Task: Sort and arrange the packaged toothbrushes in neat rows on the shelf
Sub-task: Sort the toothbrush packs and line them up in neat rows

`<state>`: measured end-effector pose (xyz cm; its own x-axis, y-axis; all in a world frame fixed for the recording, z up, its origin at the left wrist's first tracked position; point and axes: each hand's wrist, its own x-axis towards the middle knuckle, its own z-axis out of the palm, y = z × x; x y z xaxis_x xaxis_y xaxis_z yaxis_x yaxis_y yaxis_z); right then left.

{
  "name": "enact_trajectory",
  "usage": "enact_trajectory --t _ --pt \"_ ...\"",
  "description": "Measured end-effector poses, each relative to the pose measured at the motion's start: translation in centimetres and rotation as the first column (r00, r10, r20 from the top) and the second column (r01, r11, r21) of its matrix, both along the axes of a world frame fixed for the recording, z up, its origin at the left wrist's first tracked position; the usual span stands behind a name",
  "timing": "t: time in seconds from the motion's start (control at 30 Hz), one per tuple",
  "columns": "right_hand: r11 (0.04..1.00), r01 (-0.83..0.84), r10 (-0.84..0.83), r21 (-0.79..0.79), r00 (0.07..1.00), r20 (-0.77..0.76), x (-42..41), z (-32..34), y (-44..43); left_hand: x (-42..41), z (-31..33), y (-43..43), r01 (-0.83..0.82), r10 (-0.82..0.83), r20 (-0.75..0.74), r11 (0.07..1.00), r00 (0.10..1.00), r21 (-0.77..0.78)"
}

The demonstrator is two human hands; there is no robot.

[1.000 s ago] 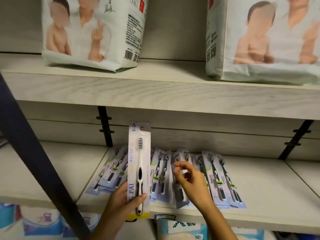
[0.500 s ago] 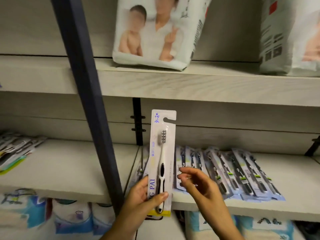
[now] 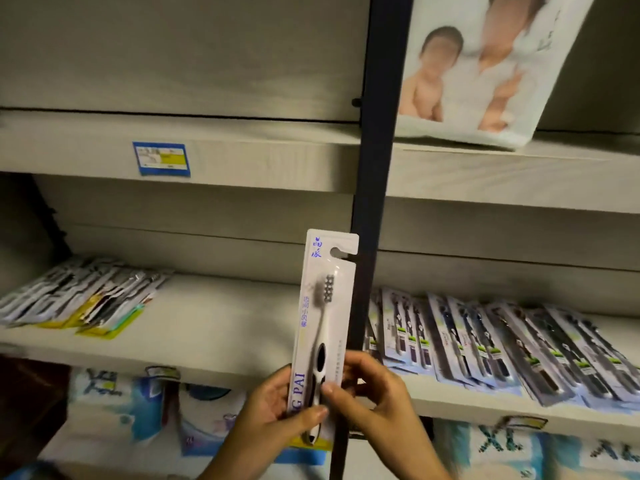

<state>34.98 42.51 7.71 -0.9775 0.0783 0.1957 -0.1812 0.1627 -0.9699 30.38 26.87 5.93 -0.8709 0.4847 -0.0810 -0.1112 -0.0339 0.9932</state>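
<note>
I hold a white carded toothbrush pack (image 3: pixel 323 306) upright in front of the shelf. My left hand (image 3: pixel 273 410) grips its lower part, thumb across the front. My right hand (image 3: pixel 374 393) pinches the pack's right edge, thumb on the front. On the middle shelf (image 3: pixel 221 327), a row of blue-backed toothbrush packs (image 3: pixel 485 344) lies fanned out to the right of the post. A looser heap of mixed toothbrush packs (image 3: pixel 79 299) with yellow and green cards lies at the far left.
A dark upright post (image 3: pixel 374 168) runs down the middle, just behind the held pack. A white diaper bag (image 3: pixel 485 71) stands on the upper shelf, which carries a blue price label (image 3: pixel 161 159). Blue and white packages (image 3: pixel 138 410) fill the shelf below.
The view has swung left, bringing the left shelf bay and its heap into sight. My right hand moved from hovering beside the pack to pinching its right edge.
</note>
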Motion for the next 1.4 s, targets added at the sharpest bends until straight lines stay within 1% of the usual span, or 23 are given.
enact_trajectory --t 0.13,0.23,0.3,0.4,0.47,0.53,0.57,0.63,0.73,0.87,0.97,1.1,1.17,1.2,1.27,1.3,1.33,1.4 --pt "0.999 0.041 -0.042 0.028 0.998 0.036 -2.6 -0.7 -3.7 -2.0 -0.2 -2.8 -0.022 0.022 -0.004 0.999 1.0 0.03" --pt "0.994 0.102 -0.104 0.045 0.994 0.037 -4.7 -1.4 -6.6 -4.0 -0.6 -5.1 -0.03 0.031 -0.022 0.999 0.999 0.016" --pt "0.993 0.109 -0.112 0.053 0.993 0.047 -6.2 -1.6 -8.7 -5.9 -1.1 -7.0 -0.011 0.01 -0.024 1.0 1.0 -0.012" --pt "0.991 0.124 -0.127 0.039 0.988 0.086 -8.7 -1.9 -11.7 -9.2 -1.6 -10.7 0.099 -0.102 -0.02 0.99 0.995 -0.098" --pt "0.986 0.163 -0.166 0.036 0.98 0.112 -10.5 -1.9 -13.2 -12.0 -1.7 -13.4 0.168 -0.185 -0.074 0.967 0.98 -0.192" --pt "0.976 0.214 -0.218 0.048 0.963 0.157 -12.6 -2.0 -14.0 -14.9 -1.6 -16.0 0.157 -0.198 -0.138 0.952 0.97 -0.262" --pt "0.968 0.24 -0.248 0.069 0.952 0.18 -13.8 -2.2 -14.0 -16.2 -1.6 -17.1 0.133 -0.18 -0.157 0.955 0.971 -0.266" --pt "0.945 0.301 -0.323 0.124 0.916 0.238 -16.3 -3.1 -13.1 -18.3 -1.3 -18.7 0.09 -0.136 -0.175 0.964 0.975 -0.248" --pt "0.905 0.396 -0.425 0.154 0.837 0.344 -19.3 -6.0 -10.9 -20.1 -1.1 -20.4 0.063 -0.109 -0.197 0.971 0.974 -0.23" --pt "0.878 0.43 -0.475 0.211 0.728 0.495 -22.0 -9.2 -8.3 -21.1 -1.3 -22.0 0.075 -0.124 -0.189 0.967 0.974 -0.245" --pt "0.839 0.479 -0.537 0.259 0.647 0.541 -23.5 -10.0 -6.9 -22.0 -1.9 -23.3 0.064 -0.106 -0.162 0.967 0.981 -0.245" --pt "0.771 0.433 -0.636 0.467 0.565 0.525 -23.8 -11.6 -6.3 -23.1 -2.3 -24.4 0.014 -0.056 -0.17 0.971 0.984 -0.24" --pt "0.74 0.415 -0.67 0.53 0.522 0.527 -23.4 -12.1 -7.0 -23.5 -2.5 -24.8 -0.018 -0.02 -0.166 0.974 0.986 -0.225" --pt "0.715 0.396 -0.693 0.575 0.507 0.513 -23.1 -12.2 -7.4 -23.6 -2.6 -24.9 -0.033 -0.005 -0.17 0.974 0.985 -0.223" --pt "0.624 0.311 -0.75 0.717 0.495 0.438 -22.9 -12.4 -7.8 -23.7 -2.8 -25.2 -0.055 0.017 -0.173 0.975 0.985 -0.217" --pt "0.588 0.303 -0.764 0.75 0.514 0.391 -23.1 -12.4 -8.3 -23.7 -3.0 -25.4 -0.062 0.025 -0.172 0.975 0.985 -0.214" --pt "0.587 0.339 -0.757 0.735 0.553 0.349 -23.5 -12.3 -8.9 -23.7 -3.2 -25.7 -0.069 0.032 -0.173 0.974 0.984 -0.214" --pt "0.648 0.442 -0.691 0.62 0.684 0.235 -24.7 -11.8 -11.1 -23.8 -3.6 -26.6 -0.091 0.053 -0.185 0.974 0.981 -0.207"
